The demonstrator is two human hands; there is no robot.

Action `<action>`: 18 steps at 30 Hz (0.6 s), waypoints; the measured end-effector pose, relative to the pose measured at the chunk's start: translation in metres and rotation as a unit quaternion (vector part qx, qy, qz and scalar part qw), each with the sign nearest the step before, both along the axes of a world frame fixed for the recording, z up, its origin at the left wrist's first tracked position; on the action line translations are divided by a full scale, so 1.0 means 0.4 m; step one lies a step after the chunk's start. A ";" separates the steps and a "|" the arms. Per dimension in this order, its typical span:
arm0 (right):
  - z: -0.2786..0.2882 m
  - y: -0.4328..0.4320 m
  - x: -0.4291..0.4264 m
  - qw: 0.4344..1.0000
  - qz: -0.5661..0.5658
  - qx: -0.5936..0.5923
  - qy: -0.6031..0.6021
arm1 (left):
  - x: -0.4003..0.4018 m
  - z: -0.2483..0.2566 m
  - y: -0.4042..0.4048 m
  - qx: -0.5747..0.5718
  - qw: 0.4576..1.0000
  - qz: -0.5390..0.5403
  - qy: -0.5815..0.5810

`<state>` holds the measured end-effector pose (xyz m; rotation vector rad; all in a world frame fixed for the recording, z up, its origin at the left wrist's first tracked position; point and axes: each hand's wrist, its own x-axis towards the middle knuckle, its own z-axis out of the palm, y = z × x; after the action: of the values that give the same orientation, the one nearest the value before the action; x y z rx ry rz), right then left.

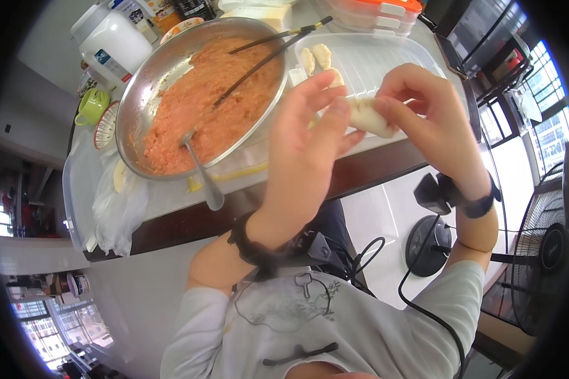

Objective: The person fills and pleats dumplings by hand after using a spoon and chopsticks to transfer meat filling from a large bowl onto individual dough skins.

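Between my two hands is a pale dough dumpling [367, 116], folded over and held above the table's front edge. My left hand [310, 121] grips its left end between thumb and fingers. The thumb and fingertips of my right hand [415, 102] pinch its right end and upper edge. Behind them lies a clear plastic tray [379, 57] with several finished dumplings [321, 56] at its left side; my left fingers partly cover one. To the left, a large steel bowl [133, 118] holds orange-pink minced filling [227, 71]. A metal spoon [204, 177] and dark chopsticks [265, 64] rest in it.
A plastic bag [118, 203] lies at the table's left front. Beyond the bowl stand a white jar [111, 42] and a green cup [93, 105]. An orange-lidded container [370, 16] sits at the back. A pedestal fan [547, 246] and a black cable [410, 279] are at my right.
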<state>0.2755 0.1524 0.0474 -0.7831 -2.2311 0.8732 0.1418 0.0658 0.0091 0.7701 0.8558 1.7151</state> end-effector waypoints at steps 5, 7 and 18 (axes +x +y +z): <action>-0.102 0.057 -0.016 0.992 -0.092 0.053 -0.069 | -0.015 -0.025 0.017 -0.050 0.998 0.034 -0.006; -0.123 0.068 -0.022 0.989 -0.093 0.062 -0.098 | -0.023 -0.030 0.020 -0.067 0.997 0.048 -0.015; -0.160 0.095 -0.045 0.984 -0.134 0.019 -0.114 | -0.050 -0.042 0.015 -0.092 0.994 0.039 0.032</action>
<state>0.2575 0.1902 -0.0166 -1.1847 -2.2580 0.6355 0.1220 0.0718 -0.0078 0.6767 1.0847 1.6599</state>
